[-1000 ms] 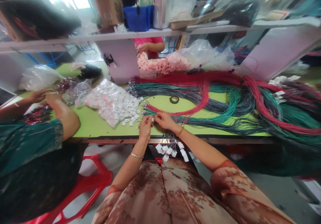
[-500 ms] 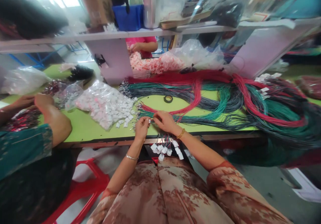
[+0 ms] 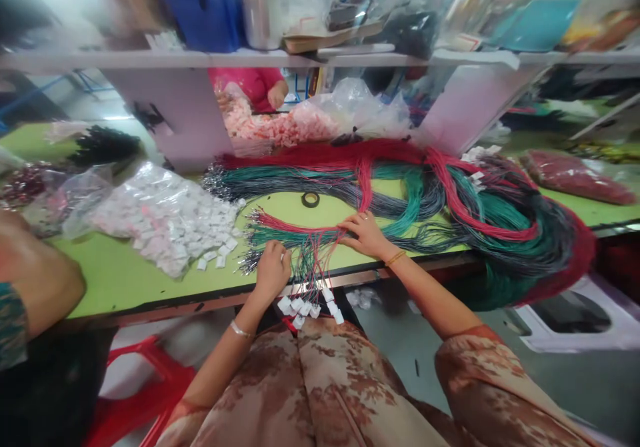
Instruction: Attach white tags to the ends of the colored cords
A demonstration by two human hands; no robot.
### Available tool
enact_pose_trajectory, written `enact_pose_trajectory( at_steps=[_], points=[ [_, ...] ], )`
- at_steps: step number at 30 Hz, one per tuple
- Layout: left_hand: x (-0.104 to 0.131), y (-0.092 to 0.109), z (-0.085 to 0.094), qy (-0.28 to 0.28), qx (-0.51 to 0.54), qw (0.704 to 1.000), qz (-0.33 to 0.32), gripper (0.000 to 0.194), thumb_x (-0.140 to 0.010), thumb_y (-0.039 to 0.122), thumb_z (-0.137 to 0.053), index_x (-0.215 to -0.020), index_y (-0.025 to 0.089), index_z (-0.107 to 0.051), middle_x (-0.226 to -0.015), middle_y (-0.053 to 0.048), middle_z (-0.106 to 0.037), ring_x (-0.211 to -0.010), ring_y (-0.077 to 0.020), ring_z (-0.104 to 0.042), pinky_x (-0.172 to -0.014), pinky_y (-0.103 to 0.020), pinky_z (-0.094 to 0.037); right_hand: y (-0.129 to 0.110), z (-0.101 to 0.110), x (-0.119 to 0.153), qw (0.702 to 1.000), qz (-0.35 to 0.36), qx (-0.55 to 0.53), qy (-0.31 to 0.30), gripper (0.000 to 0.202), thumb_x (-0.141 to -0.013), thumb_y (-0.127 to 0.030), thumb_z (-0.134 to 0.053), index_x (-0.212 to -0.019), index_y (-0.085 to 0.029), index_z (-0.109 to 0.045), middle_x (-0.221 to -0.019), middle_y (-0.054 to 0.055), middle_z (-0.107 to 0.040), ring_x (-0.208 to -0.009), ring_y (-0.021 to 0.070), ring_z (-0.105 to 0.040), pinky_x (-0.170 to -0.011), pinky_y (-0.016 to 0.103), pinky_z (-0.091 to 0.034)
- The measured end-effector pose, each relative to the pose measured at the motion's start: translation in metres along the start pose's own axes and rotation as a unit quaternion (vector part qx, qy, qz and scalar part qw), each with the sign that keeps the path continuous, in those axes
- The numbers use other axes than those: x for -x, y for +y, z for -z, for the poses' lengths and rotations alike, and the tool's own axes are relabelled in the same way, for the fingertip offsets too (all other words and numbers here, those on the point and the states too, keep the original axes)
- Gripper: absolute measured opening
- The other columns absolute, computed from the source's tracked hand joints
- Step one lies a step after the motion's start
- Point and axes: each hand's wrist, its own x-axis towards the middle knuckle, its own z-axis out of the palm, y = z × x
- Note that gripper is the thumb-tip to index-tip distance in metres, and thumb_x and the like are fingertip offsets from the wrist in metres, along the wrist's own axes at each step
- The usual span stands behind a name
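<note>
My left hand point(image 3: 273, 270) is closed at the near edge of the table, fingers curled together beside the metal-tipped wire ends. What it holds, if anything, is too small to make out. My right hand point(image 3: 366, 235) lies over the wires with its fingers stretched out, fingertips touching the red wires point(image 3: 295, 224). Under them run green wires point(image 3: 280, 235) and dark grey wires. Between my hands, thin wires with white plastic connectors point(image 3: 305, 307) hang over the table edge above my lap.
A plastic bag of white connectors point(image 3: 160, 217) lies to the left, with some loose beside it. A roll of black tape point(image 3: 311, 199) sits behind the wires. Long wire bundles point(image 3: 505, 213) droop off the right edge. A co-worker's arm point(image 3: 37, 270) is at far left; another person sits opposite.
My hands were together at a small white piece; now they are apart. The right hand has moved right onto the wires with fingers extended. The view has turned slightly right.
</note>
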Motion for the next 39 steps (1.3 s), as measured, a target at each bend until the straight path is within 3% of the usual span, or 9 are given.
enact_pose_trajectory(
  at_steps=[9, 14, 18, 20, 23, 28, 30, 34, 39],
  points=[
    [-0.001, 0.036, -0.038, -0.064, -0.028, 0.997, -0.036, 0.012, -0.089, 0.019, -0.046, -0.082, 0.016, -0.055, -0.115, -0.016, -0.057, -0.104, -0.0246, -0.057, -0.089, -0.040, -0.047, 0.053, 0.005, 0.030, 0.999, -0.003, 0.006, 0.049, 0.033, -0.089, -0.047, -0.056, -0.106, -0.023, -0.070, -0.099, 0.009, -0.068, -0.095, 0.0224, -0.056, -0.092, 0.042, -0.030],
    [0.004, 0.043, -0.033, -0.045, -0.038, 0.998, -0.031, 0.013, -0.092, 0.022, -0.044, -0.088, 0.015, -0.055, -0.127, -0.018, -0.051, -0.101, -0.0227, -0.058, -0.081, -0.035, -0.048, 0.053, 0.011, 0.036, 0.999, -0.019, 0.017, 0.044, 0.035, -0.088, -0.048, -0.057, -0.107, -0.022, -0.070, -0.099, 0.010, -0.067, -0.097, 0.0240, -0.057, -0.092, 0.044, -0.032],
    [0.026, 0.045, -0.022, -0.050, -0.073, 0.993, -0.076, 0.019, -0.095, 0.025, -0.040, -0.087, 0.018, -0.055, -0.095, -0.009, -0.060, -0.080, -0.0171, -0.057, -0.067, -0.028, -0.043, 0.033, 0.023, 0.033, 0.999, -0.012, 0.002, 0.033, 0.043, -0.084, -0.048, -0.060, -0.116, -0.020, -0.066, -0.110, 0.012, -0.064, -0.104, 0.0267, -0.055, -0.095, 0.047, -0.034],
    [0.036, 0.045, -0.018, -0.044, -0.095, 0.990, -0.093, 0.022, -0.095, 0.027, -0.040, -0.083, 0.018, -0.056, -0.080, -0.006, -0.058, -0.075, -0.0176, -0.054, -0.065, -0.029, -0.040, 0.016, 0.031, 0.028, 0.998, -0.013, -0.023, 0.062, 0.048, -0.081, -0.046, -0.063, -0.121, -0.019, -0.062, -0.116, 0.014, -0.061, -0.109, 0.0286, -0.053, -0.097, 0.049, -0.035],
    [0.045, 0.047, -0.014, -0.024, -0.112, 0.987, -0.114, 0.025, -0.095, 0.030, -0.042, -0.080, 0.018, -0.058, -0.074, -0.007, -0.058, -0.075, -0.0191, -0.052, -0.067, -0.031, -0.038, -0.023, 0.046, 0.012, 0.988, -0.003, -0.110, 0.108, 0.041, -0.084, -0.035, -0.059, -0.121, -0.019, -0.060, -0.116, 0.014, -0.061, -0.109, 0.0274, -0.054, -0.095, 0.047, -0.041],
    [0.053, 0.049, -0.012, -0.027, -0.103, 0.985, -0.136, 0.026, -0.094, 0.031, -0.044, -0.079, 0.018, -0.061, -0.075, -0.008, -0.058, -0.076, -0.0204, -0.051, -0.068, -0.033, -0.037, -0.094, 0.062, -0.027, 0.940, 0.174, -0.289, -0.042, 0.037, -0.081, -0.021, -0.056, -0.118, -0.022, -0.061, -0.118, 0.008, -0.061, -0.113, 0.0224, -0.054, -0.099, 0.041, -0.042],
    [0.055, 0.048, -0.010, -0.017, -0.077, 0.987, -0.137, 0.022, -0.092, 0.031, -0.047, -0.087, 0.017, -0.063, -0.081, -0.008, -0.061, -0.080, -0.0209, -0.052, -0.070, -0.033, -0.040, -0.114, 0.054, -0.041, 0.939, 0.168, -0.290, -0.076, 0.032, -0.085, -0.019, -0.052, -0.115, -0.020, -0.062, -0.110, 0.007, -0.064, -0.104, 0.0199, -0.057, -0.094, 0.038, -0.044],
    [0.051, 0.029, 0.010, 0.061, -0.032, 0.993, -0.101, 0.018, -0.090, 0.027, -0.049, -0.099, 0.018, -0.062, -0.098, -0.010, -0.063, -0.093, -0.0214, -0.055, -0.081, -0.034, -0.043, -0.135, 0.011, -0.059, 0.978, 0.081, -0.169, -0.089, 0.027, -0.085, -0.020, -0.054, -0.110, -0.017, -0.065, -0.100, 0.010, -0.062, -0.089, 0.0207, -0.057, -0.082, 0.035, -0.045],
    [0.035, -0.024, 0.059, 0.160, -0.163, 0.970, 0.082, 0.024, -0.089, 0.027, -0.046, -0.102, 0.013, -0.061, -0.099, -0.016, -0.058, -0.099, -0.0287, -0.051, -0.088, -0.043, -0.039, -0.129, -0.032, -0.071, 0.989, 0.009, -0.138, -0.055, 0.019, -0.088, -0.026, -0.055, -0.098, -0.017, -0.068, -0.095, 0.009, -0.061, -0.088, 0.0204, -0.055, -0.078, 0.031, -0.041]
  ],
)
